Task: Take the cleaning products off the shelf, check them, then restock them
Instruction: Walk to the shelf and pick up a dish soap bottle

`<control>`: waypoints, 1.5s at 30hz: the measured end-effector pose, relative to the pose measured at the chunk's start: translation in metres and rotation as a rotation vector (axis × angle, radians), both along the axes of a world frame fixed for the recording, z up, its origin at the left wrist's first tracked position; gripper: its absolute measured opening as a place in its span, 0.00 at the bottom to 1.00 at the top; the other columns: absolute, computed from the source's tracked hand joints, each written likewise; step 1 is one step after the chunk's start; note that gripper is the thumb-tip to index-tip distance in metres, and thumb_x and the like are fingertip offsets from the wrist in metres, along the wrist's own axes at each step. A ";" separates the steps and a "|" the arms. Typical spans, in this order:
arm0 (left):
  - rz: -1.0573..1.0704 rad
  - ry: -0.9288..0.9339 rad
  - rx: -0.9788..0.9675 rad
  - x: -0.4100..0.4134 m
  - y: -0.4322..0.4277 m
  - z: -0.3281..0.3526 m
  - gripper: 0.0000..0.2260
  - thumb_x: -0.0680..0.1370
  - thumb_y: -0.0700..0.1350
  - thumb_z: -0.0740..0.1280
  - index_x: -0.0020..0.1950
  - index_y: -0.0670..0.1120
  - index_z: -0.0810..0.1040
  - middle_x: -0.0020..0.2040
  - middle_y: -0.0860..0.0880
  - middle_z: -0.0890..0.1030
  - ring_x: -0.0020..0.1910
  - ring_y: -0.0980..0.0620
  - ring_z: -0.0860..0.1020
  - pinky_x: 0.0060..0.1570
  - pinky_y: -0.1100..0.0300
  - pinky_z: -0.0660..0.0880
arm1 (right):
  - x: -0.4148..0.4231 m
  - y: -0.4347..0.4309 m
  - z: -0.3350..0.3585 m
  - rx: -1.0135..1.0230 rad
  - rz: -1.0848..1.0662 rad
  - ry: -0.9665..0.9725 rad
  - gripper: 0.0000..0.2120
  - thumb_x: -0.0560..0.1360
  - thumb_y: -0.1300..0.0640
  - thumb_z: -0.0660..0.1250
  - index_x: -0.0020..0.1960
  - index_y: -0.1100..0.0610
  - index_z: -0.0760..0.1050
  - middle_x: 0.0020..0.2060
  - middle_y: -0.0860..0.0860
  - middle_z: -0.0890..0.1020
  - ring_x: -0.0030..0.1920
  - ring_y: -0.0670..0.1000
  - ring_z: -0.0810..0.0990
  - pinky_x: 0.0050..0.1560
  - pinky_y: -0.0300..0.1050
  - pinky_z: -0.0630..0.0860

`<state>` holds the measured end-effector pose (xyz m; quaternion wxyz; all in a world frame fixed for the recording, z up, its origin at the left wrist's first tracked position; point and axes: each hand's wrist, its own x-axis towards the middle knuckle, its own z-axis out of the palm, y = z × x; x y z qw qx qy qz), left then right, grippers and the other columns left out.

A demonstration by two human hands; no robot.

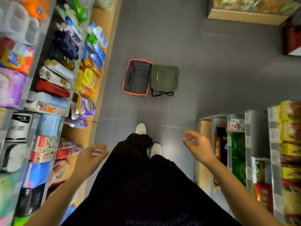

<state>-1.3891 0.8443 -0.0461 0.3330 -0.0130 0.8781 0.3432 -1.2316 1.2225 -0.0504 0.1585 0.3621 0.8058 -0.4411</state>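
Note:
Cleaning products fill the shelves on my left: blue and white bottles [97, 39], yellow refill pouches [88, 78], purple pouches [84, 106], dark bottles [65, 44] and a red bottle [50, 88]. My left hand [96, 151] hangs open near the lower shelf edge, holding nothing. Out to the right, my right hand [197, 142] is also open and empty, fingers spread. Both hands are apart from every product. I stand in the aisle in dark trousers and white shoes.
A black shopping basket [128, 75] with a red rim sits on the grey floor ahead, beside a green folding stool [164, 77]. A second shelf unit [260, 152] with packaged goods stands on my right. Cardboard boxes [244, 15] lie at the far right.

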 end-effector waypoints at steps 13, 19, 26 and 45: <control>0.168 -0.006 0.171 -0.264 0.181 -0.039 0.08 0.75 0.38 0.75 0.53 0.47 0.83 0.47 0.47 0.84 0.48 0.48 0.82 0.52 0.59 0.77 | -0.248 0.142 0.009 0.087 0.095 -0.103 0.17 0.77 0.53 0.71 0.65 0.52 0.78 0.55 0.48 0.83 0.53 0.48 0.82 0.60 0.50 0.78; 0.161 0.055 0.214 -0.368 0.257 -0.035 0.09 0.75 0.39 0.75 0.52 0.50 0.83 0.46 0.51 0.84 0.46 0.53 0.82 0.51 0.61 0.75 | -0.340 0.223 0.014 0.110 0.187 -0.161 0.18 0.77 0.53 0.71 0.66 0.53 0.78 0.54 0.47 0.84 0.53 0.47 0.82 0.57 0.41 0.76; 0.315 0.063 0.142 -0.439 0.330 -0.069 0.08 0.75 0.38 0.75 0.52 0.46 0.84 0.46 0.49 0.84 0.42 0.51 0.82 0.41 0.76 0.73 | -0.496 0.331 -0.014 0.088 0.467 -0.100 0.16 0.78 0.54 0.71 0.64 0.52 0.78 0.52 0.46 0.82 0.53 0.46 0.81 0.55 0.38 0.73; 1.188 -0.026 0.152 -0.421 0.377 -0.103 0.06 0.76 0.41 0.75 0.52 0.45 0.84 0.49 0.46 0.85 0.47 0.47 0.84 0.55 0.54 0.79 | -0.808 0.169 -0.078 -0.044 1.641 0.233 0.17 0.75 0.53 0.71 0.63 0.52 0.79 0.54 0.49 0.84 0.51 0.49 0.82 0.49 0.39 0.72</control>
